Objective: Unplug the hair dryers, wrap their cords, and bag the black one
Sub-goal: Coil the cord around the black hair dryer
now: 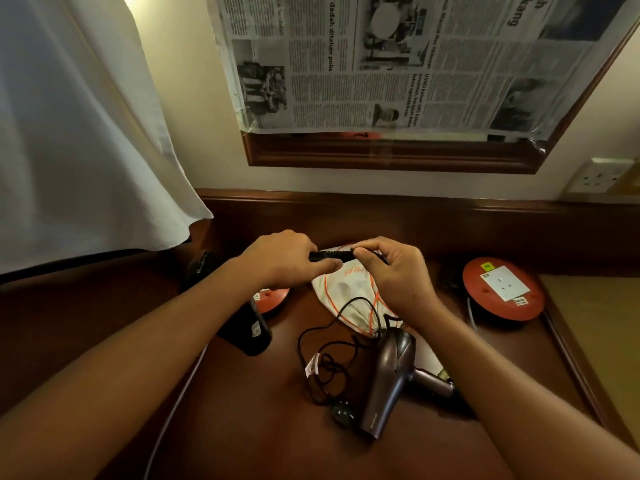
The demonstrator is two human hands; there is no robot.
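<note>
Hands: left hand [287, 259], right hand [398, 271] pinch black cord [330, 255] (taut) | above bag [346, 296]

Arms: 2 bare forearms in view, no sleeves reaching wrist or forearm.
Left hand [284, 259]: bare, no glove, ring, watch or band showing.
Right hand [394, 275]: bare, no glove; wrist behind the grip uncovered.
Nails: short and plain where fingertips show.
Markings: none to be seen.
</note>
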